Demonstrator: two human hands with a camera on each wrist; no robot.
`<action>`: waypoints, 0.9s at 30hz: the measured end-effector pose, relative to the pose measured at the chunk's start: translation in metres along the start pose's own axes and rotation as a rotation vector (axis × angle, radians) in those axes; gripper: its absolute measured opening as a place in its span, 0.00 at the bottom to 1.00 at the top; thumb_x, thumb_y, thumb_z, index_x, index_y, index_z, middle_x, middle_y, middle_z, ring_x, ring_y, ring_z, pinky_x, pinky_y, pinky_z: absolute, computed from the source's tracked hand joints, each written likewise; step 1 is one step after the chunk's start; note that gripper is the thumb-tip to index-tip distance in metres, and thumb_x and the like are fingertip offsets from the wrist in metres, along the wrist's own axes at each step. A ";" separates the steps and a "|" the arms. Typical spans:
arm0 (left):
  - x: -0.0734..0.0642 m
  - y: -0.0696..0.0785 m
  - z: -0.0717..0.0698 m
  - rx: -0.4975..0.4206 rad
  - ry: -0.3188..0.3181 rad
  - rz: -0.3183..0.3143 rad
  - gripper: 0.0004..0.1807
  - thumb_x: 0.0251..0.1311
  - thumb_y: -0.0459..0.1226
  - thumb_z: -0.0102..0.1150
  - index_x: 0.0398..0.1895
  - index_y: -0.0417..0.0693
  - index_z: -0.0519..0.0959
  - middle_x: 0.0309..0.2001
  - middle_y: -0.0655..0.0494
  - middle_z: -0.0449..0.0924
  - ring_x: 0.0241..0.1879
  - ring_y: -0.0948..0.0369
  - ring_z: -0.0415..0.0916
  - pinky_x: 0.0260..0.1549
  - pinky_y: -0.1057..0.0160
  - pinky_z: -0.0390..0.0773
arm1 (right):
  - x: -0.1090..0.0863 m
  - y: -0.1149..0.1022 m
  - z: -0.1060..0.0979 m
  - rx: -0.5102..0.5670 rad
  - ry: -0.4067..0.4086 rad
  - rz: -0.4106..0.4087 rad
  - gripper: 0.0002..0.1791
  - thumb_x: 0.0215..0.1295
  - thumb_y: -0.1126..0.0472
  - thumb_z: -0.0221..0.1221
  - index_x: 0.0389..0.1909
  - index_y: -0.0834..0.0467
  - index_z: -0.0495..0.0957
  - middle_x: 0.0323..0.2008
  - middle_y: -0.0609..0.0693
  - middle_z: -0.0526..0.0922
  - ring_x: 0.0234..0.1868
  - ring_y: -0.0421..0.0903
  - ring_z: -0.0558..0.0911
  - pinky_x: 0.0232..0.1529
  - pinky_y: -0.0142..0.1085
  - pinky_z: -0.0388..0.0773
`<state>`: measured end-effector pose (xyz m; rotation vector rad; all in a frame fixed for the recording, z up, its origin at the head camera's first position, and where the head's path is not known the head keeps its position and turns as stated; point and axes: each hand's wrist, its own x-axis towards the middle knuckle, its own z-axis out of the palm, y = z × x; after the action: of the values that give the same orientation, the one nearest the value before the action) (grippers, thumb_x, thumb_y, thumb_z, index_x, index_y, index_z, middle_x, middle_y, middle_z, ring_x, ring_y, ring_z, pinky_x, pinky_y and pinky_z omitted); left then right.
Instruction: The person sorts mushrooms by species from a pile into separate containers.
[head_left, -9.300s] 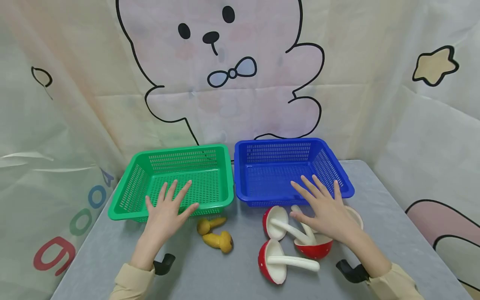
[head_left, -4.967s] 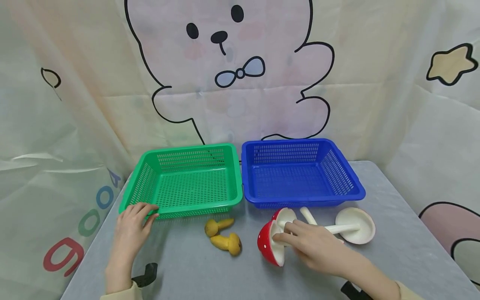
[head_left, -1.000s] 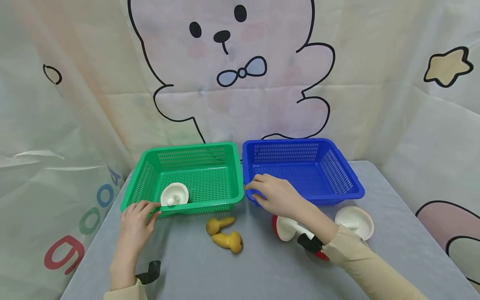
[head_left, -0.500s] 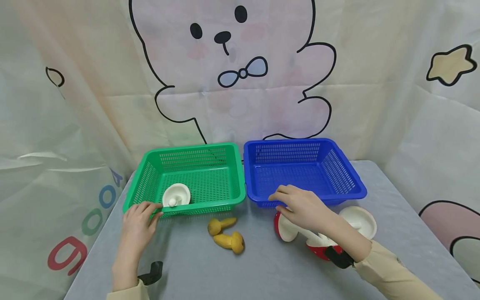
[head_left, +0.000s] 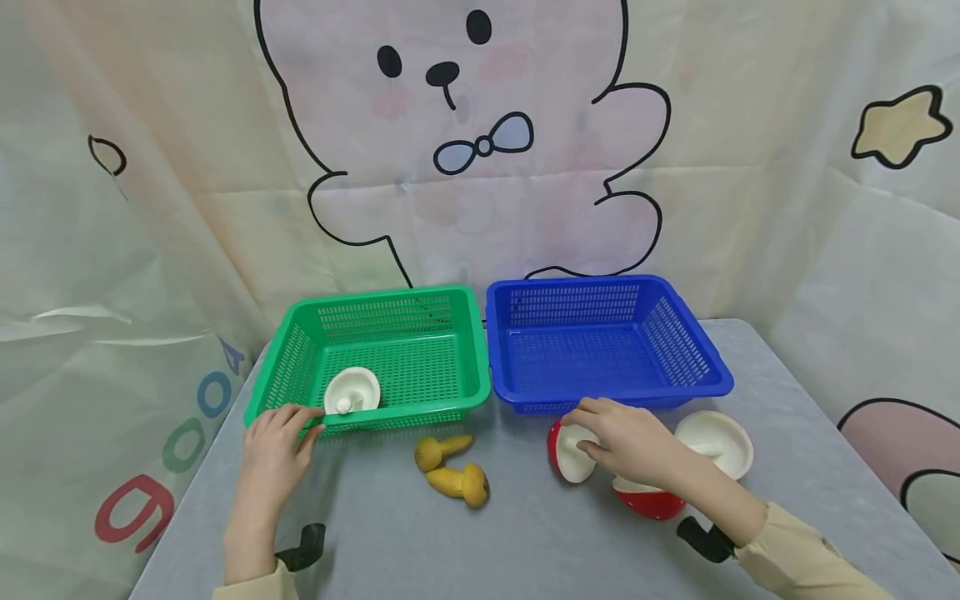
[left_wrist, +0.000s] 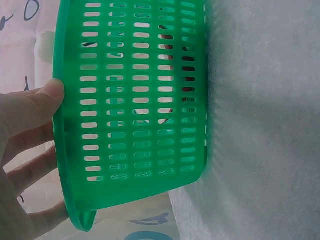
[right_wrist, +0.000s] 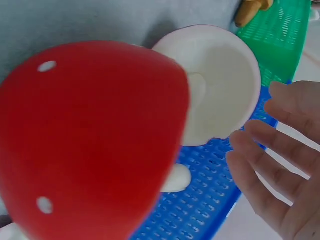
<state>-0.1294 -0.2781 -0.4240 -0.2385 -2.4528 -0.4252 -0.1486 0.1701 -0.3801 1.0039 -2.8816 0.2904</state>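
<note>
My left hand (head_left: 272,458) grips the near left rim of the green basket (head_left: 427,413); in the left wrist view its thumb (left_wrist: 52,90) presses the rim from outside. Inside that basket lies a toy mushroom (head_left: 360,383), white underside up. My right hand (head_left: 637,442) hovers over red-capped toy mushrooms with white stems, fingers loosely bent, holding nothing. Nearest its fingertips is a mushroom on its side (head_left: 574,460). Another red cap (head_left: 651,503) shows below the hand, and a third mushroom (head_left: 718,437) lies to the right. The hand partly hides their stems.
A blue basket (head_left: 525,400) stands right of the green one, its mesh floor bare. Two small yellow-brown toy mushrooms (head_left: 472,485) lie in front of the green basket on the grey table (head_left: 420,558). A printed curtain (head_left: 720,233) hangs behind.
Since five seconds ago, one red-capped mushroom has gone into the green basket. The right hand has come back from the blue basket's near left corner to the remaining mushrooms. The left hand keeps its grip.
</note>
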 end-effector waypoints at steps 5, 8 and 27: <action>0.000 -0.001 0.000 0.000 0.002 0.000 0.11 0.47 0.28 0.71 0.35 0.43 0.83 0.34 0.47 0.81 0.40 0.45 0.74 0.47 0.38 0.70 | -0.006 0.005 0.007 -0.012 -0.047 -0.009 0.19 0.54 0.60 0.68 0.49 0.51 0.80 0.37 0.45 0.81 0.35 0.38 0.77 0.29 0.31 0.80; 0.000 -0.001 0.000 -0.002 0.002 -0.004 0.11 0.47 0.28 0.71 0.35 0.43 0.83 0.34 0.47 0.81 0.40 0.45 0.74 0.47 0.38 0.70 | -0.007 0.007 0.011 -0.020 -0.079 -0.015 0.20 0.53 0.61 0.68 0.49 0.52 0.80 0.41 0.46 0.82 0.36 0.41 0.78 0.30 0.33 0.81; -0.001 0.001 -0.001 0.003 -0.024 -0.028 0.11 0.48 0.28 0.70 0.36 0.44 0.83 0.35 0.48 0.81 0.41 0.46 0.73 0.49 0.38 0.69 | -0.009 0.017 0.028 -0.011 -0.118 -0.051 0.23 0.49 0.71 0.64 0.48 0.50 0.81 0.43 0.48 0.82 0.27 0.38 0.75 0.21 0.31 0.77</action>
<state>-0.1274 -0.2773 -0.4237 -0.2096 -2.4829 -0.4332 -0.1520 0.1829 -0.4111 1.1275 -2.9529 0.2193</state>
